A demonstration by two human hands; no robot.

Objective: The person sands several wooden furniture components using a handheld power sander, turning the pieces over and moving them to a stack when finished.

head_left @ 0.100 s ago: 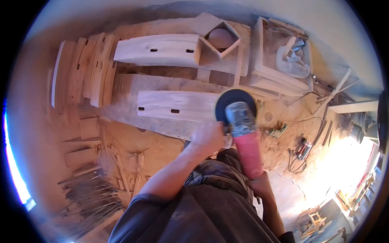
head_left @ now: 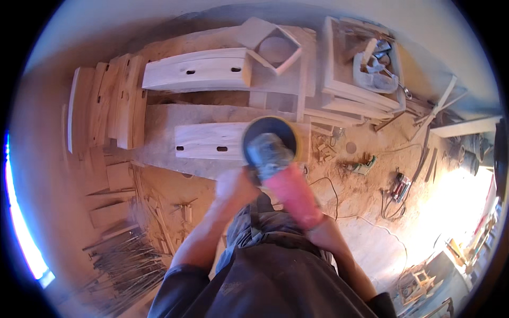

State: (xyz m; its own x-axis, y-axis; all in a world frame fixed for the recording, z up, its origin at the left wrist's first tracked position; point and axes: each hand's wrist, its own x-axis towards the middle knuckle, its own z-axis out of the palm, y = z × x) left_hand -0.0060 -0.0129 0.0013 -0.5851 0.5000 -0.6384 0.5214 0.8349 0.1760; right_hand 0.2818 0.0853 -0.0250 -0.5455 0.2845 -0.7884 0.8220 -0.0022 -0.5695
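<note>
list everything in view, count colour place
disc sander: 1, red and grey, centre
near slotted timber: 1, pale, partly behind sander
far slotted timber: 1, pale, upper centre
timber pieces: several, tan, left
open square box: 1, pale, top centre
filled tub: 1, whitish, upper right
wooden frames: count unclear, pale, upper right
green tool: 1, green, floor at right
red tool: 1, red and grey, floor at right
thin rods: many, dark, lower left
left hand: 1, bare, at sander's head
right hand: 1, bare, at sander's rear end

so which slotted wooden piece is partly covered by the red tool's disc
The nearest slotted piece, partly hidden by the disc; the far piece and the left-hand row lie clear.
</note>
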